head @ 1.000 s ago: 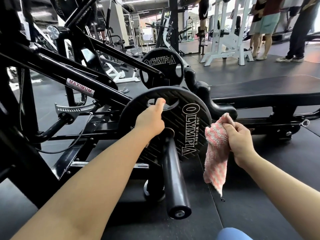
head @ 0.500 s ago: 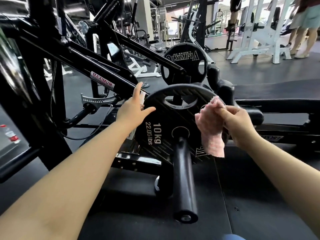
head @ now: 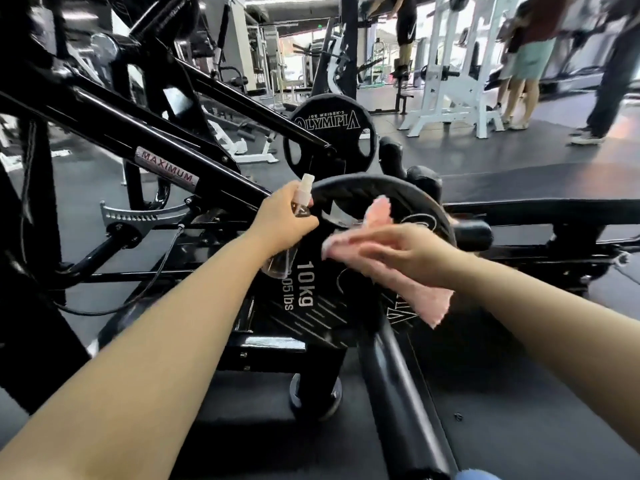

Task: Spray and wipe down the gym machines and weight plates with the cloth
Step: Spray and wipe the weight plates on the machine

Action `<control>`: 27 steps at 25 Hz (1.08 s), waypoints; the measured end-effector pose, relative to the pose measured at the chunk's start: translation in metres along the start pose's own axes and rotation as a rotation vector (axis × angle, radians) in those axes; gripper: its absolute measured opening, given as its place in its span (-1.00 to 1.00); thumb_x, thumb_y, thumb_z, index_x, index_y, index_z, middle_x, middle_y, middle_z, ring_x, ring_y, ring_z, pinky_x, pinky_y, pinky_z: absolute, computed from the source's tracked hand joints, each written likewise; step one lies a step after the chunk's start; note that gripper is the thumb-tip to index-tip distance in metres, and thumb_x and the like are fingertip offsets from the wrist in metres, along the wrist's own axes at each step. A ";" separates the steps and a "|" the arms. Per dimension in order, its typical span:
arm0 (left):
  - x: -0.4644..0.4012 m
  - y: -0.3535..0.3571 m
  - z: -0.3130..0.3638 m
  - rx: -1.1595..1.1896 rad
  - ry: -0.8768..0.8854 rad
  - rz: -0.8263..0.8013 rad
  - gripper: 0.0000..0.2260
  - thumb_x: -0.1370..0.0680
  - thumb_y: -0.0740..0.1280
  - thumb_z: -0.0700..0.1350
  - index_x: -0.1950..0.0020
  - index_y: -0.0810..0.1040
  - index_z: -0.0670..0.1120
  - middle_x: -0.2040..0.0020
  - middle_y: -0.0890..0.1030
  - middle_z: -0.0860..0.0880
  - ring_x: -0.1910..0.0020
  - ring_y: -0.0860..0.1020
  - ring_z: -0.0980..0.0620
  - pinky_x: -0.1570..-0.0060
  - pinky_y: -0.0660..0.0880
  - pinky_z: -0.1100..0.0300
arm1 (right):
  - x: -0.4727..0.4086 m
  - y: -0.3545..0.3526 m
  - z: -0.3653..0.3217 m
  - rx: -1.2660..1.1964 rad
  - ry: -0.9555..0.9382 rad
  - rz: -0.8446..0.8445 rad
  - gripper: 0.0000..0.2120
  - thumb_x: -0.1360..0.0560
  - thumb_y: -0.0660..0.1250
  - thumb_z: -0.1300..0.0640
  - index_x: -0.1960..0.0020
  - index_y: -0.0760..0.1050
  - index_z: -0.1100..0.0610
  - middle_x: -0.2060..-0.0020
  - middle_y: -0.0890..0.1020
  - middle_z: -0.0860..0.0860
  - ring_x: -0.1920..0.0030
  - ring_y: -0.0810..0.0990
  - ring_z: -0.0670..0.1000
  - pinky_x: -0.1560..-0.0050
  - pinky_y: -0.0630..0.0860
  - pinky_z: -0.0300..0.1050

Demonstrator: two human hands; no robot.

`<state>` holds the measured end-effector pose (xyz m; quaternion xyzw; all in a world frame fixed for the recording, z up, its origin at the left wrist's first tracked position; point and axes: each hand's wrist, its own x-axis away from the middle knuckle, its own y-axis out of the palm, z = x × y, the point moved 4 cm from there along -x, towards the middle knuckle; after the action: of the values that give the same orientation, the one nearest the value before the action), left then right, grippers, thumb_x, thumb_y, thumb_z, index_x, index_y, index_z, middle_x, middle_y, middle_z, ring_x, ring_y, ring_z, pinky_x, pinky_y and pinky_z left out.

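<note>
Liquid level inside the small clear plastic spray bottle (head: 292, 233) is hard for me to read; the bottle looks see-through, with a pale cap at the top. My left hand (head: 285, 220) has its fingers curled round the bottle, holding it upright just beside the rim of the round black 10 kg weight plate (head: 311, 306). That plate has a matte face with fine diagonal ridges, white lettering and an oval grip slot, and it sits on a thick, smooth black steel sleeve (head: 398, 386) that points back towards me. My right hand (head: 394, 251) lies flat, fingers straight, pressing the pink, fluffy terry cloth (head: 426, 299) against the plate's face; one corner of the cloth sticks up above my fingers and the rest hangs below my wrist. Behind, a second black Olympia plate (head: 329, 133) stands upright on the glossy black machine frame (head: 166, 133), above the dark rubber floor (head: 519, 393).
</note>
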<state>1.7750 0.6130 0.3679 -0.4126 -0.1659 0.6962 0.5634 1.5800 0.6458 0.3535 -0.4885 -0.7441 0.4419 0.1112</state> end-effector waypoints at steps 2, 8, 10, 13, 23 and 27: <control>0.003 0.006 -0.007 0.039 0.060 0.080 -0.77 -0.39 0.35 -0.27 0.08 0.40 -0.01 0.28 0.41 0.17 0.24 0.40 0.05 0.23 0.29 0.29 | 0.004 0.031 0.010 0.022 0.181 -0.152 -0.70 -0.56 0.23 -0.04 0.08 0.62 0.15 0.34 0.65 -0.08 0.30 0.61 -0.15 0.25 0.48 -0.28; -0.001 0.009 -0.021 0.132 0.201 0.082 -0.81 -0.35 0.36 -0.26 0.06 0.49 -0.17 0.15 0.50 0.09 0.10 0.48 -0.04 -0.01 0.37 0.10 | -0.004 0.055 0.026 0.291 0.451 0.091 -0.72 -0.44 0.34 0.06 -0.11 0.61 0.13 0.06 0.64 0.12 -0.01 0.57 0.09 0.16 0.27 -0.23; 0.003 0.010 -0.028 0.125 0.190 0.087 -0.75 -0.35 0.36 -0.24 -0.01 0.50 -0.18 0.03 0.55 -0.03 0.02 0.50 -0.09 0.01 0.35 0.10 | -0.007 0.056 0.024 0.333 0.530 0.110 -0.71 -0.42 0.39 0.02 -0.07 0.62 0.15 0.05 0.65 0.12 -0.02 0.58 0.10 0.19 0.27 -0.22; 0.009 0.013 -0.035 0.162 0.183 0.096 -0.69 -0.34 0.37 -0.24 -0.07 0.50 -0.19 -0.10 0.54 -0.06 -0.09 0.48 -0.11 -0.06 0.31 0.07 | -0.012 0.047 0.015 0.312 0.563 0.328 -0.87 -0.42 0.41 0.19 0.06 0.63 0.21 0.13 0.66 0.12 0.06 0.58 0.09 0.21 0.29 -0.24; 0.022 0.001 -0.035 0.375 0.077 0.128 -0.82 -0.41 0.34 -0.26 0.01 0.49 -0.17 0.14 0.49 0.01 0.00 0.51 -0.16 -0.16 0.36 -0.15 | 0.005 0.061 -0.003 0.292 0.522 0.144 -0.86 -0.48 0.34 0.19 -0.01 0.53 0.22 0.11 0.60 0.10 0.05 0.54 0.07 0.11 0.32 -0.24; 0.027 -0.003 -0.033 0.353 0.038 0.068 -0.83 -0.44 0.33 -0.22 -0.02 0.47 -0.15 0.15 0.46 0.02 -0.01 0.49 -0.17 -0.14 0.39 -0.12 | 0.006 0.041 -0.001 0.413 0.512 0.095 -0.79 -0.41 0.36 0.24 -0.03 0.60 0.19 0.15 0.61 0.06 0.06 0.54 0.03 0.10 0.37 -0.23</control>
<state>1.8017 0.6308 0.3393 -0.3257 -0.0165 0.7254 0.6062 1.6040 0.6569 0.3210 -0.5851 -0.5629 0.4510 0.3707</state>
